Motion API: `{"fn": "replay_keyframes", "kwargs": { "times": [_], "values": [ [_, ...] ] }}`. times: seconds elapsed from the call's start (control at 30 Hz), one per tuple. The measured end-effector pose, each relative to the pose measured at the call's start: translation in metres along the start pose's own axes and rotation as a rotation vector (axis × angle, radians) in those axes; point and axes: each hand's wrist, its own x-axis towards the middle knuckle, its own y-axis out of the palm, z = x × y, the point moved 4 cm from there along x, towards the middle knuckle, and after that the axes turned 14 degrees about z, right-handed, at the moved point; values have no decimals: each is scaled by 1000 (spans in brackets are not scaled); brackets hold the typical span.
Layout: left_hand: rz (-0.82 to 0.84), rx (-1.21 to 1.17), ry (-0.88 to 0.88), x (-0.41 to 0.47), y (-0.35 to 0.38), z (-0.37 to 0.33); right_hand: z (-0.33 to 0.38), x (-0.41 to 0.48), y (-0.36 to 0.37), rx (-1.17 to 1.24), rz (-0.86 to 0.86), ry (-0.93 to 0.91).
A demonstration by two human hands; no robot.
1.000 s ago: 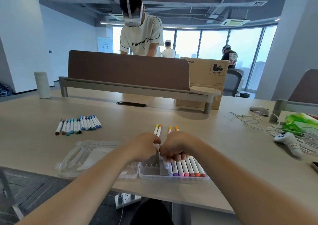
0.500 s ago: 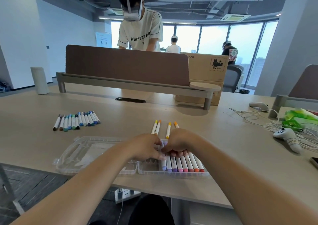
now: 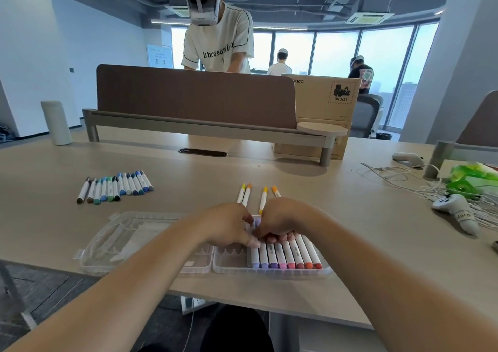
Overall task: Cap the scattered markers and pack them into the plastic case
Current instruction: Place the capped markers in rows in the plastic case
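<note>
The lavender marker [image 3: 255,256] lies at the left end of the row of packed markers [image 3: 292,254], in the right half of the clear plastic case [image 3: 272,273], cap toward the person. Its far end shows pale purple in the gap between the two hands. The left hand [image 3: 229,227] has its fingers curled, and its thumb tip and fingertips pinch the marker's barrel. The right hand [image 3: 283,222] touches the left hand from the right side, its fingers folded under so the knuckles rest on the upper ends of the purple, pink and red markers; whether it also grips the lavender one cannot be told. Left of the left hand the case's slots are bare, and further left its other half [image 3: 121,240] lies open flat on the table [image 3: 350,217]. Just beyond both hands lie four yellow and orange markers [image 3: 263,196], partly hidden by the knuckles. Well off to the left hand's far side sits a tidy cluster of blue, green and dark markers [image 3: 116,186]. Out past the right hand are a white controller [image 3: 458,213] and tangled white cables [image 3: 420,184]. Across the desk divider [image 3: 194,95] a person in a headset [image 3: 218,44] bends forward beside a cardboard box [image 3: 326,98].
</note>
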Motion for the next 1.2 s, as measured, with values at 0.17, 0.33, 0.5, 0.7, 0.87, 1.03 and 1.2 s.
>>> {"fn": "replay_keyframes", "kwargs": {
  "times": [0.17,0.33,0.5,0.7,0.87,1.03,1.2],
  "values": [
    [-120,-52,63,10,-24,8,-8,18,-14,123,-120,-75],
    [-284,-105,20,25,-49,25,-11,49,-40,127,-356,-57],
    [-328,-179,-13,40,-63,38,-2,77,-62,67,-377,52],
    [-360,-253,-7,57,-73,46,12,105,-80,24,-356,62],
    [-353,-231,-5,62,-72,49,20,114,-81,3,-278,98],
    [-345,-247,-20,59,-68,49,20,121,-78,11,-200,111],
    [-359,-236,-23,53,-61,41,16,103,-76,56,-128,107]
  ]
}}
